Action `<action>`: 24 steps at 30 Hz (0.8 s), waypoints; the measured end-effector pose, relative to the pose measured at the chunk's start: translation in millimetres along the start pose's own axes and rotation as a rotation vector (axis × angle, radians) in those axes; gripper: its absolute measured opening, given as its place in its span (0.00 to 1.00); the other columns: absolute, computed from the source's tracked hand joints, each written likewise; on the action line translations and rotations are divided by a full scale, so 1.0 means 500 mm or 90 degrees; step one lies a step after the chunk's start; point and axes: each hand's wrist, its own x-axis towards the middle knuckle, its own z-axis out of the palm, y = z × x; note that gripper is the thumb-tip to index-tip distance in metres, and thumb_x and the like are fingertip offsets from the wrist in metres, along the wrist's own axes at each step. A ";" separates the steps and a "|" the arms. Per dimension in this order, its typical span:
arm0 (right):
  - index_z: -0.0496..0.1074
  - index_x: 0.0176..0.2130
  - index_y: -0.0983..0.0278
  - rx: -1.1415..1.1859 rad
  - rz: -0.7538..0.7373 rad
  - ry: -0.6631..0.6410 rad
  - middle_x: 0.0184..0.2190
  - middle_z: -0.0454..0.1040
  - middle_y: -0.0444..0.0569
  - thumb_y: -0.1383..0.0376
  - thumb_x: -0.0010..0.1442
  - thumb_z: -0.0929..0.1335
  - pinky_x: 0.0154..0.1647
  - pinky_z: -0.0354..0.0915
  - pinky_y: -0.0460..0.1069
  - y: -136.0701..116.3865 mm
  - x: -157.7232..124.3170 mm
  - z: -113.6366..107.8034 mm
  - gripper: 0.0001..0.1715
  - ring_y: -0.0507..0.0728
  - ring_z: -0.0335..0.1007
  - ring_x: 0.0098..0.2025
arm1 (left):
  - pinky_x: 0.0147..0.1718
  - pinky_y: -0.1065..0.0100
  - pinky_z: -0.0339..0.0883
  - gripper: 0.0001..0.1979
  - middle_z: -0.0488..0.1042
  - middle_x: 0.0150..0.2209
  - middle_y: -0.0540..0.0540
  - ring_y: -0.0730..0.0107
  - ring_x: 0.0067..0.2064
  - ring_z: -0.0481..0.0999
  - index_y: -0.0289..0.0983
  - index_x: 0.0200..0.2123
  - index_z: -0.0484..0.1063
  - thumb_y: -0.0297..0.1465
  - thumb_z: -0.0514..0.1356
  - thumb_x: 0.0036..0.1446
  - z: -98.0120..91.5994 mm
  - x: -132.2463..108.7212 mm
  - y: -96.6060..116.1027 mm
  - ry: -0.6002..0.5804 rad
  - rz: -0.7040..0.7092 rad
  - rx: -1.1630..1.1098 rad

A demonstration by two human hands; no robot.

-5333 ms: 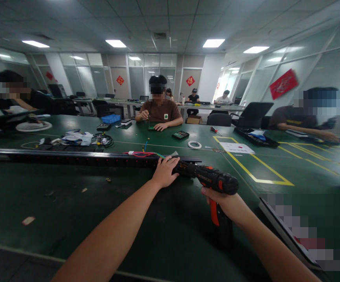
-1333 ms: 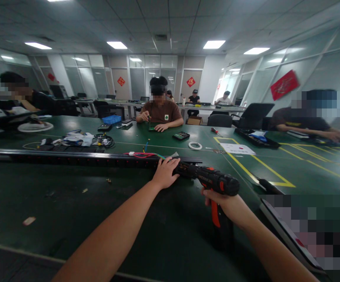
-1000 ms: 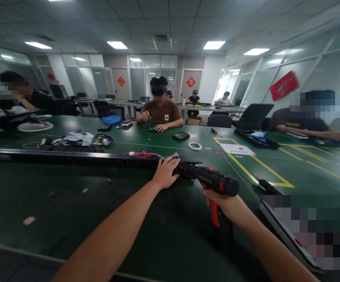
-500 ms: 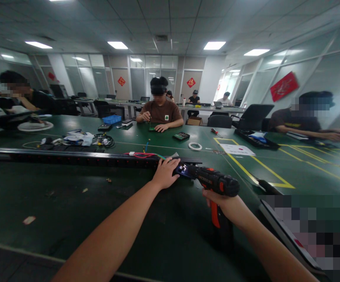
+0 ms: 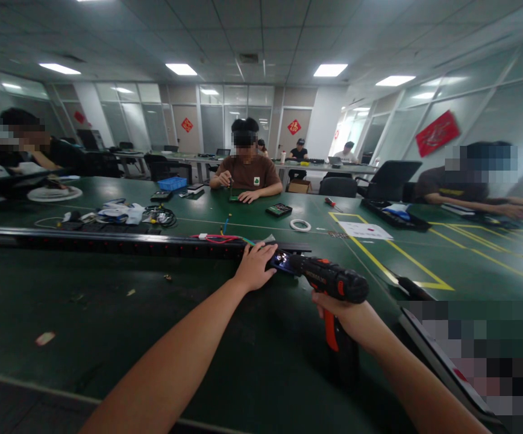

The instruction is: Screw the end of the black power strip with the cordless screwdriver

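Observation:
A long black rail [image 5: 135, 241] lies across the table from the left edge to the middle. My left hand [image 5: 255, 268] is laid over its right end, fingers on the far side and thumb on the near side, holding it. Just right of that hand, a shiny dark plate [image 5: 282, 260] with small bright spots shows at the rail's end. My right hand [image 5: 343, 310] is wrapped around the handle of a black and orange cordless drill [image 5: 334, 280]. The drill points left, its nose right at the plate; the tip is too small to make out. Red and green wires [image 5: 220, 237] run along the rail behind my left hand.
A co-worker [image 5: 246, 166] sits opposite, handling a green board. Behind the rail are bundled cables [image 5: 159, 216], a white tape roll [image 5: 300, 225] and a boxed circuit board [image 5: 278, 209]. To the right lie a screwdriver [image 5: 332, 204], a paper sheet [image 5: 364, 230] and yellow tape lines [image 5: 419, 262].
My hands, the drill and the rail stay practically in place. At the far right, a co-worker's hands have shifted slightly.

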 end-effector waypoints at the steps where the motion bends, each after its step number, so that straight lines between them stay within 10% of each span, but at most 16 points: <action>1: 0.72 0.27 0.62 0.005 0.001 0.001 0.22 0.72 0.45 0.56 0.56 0.71 0.34 0.64 0.53 -0.001 0.000 0.000 0.13 0.57 0.68 0.28 | 0.69 0.39 0.41 0.36 0.62 0.69 0.44 0.52 0.70 0.54 0.44 0.71 0.53 0.38 0.62 0.63 0.001 0.000 -0.001 -0.001 0.001 0.001; 24: 0.75 0.37 0.64 0.032 -0.006 -0.017 0.25 0.74 0.46 0.53 0.58 0.71 0.37 0.64 0.54 0.009 0.000 -0.004 0.16 0.59 0.71 0.30 | 0.68 0.41 0.42 0.35 0.63 0.69 0.44 0.51 0.70 0.56 0.43 0.71 0.55 0.37 0.61 0.63 0.002 0.000 -0.001 0.011 0.004 0.008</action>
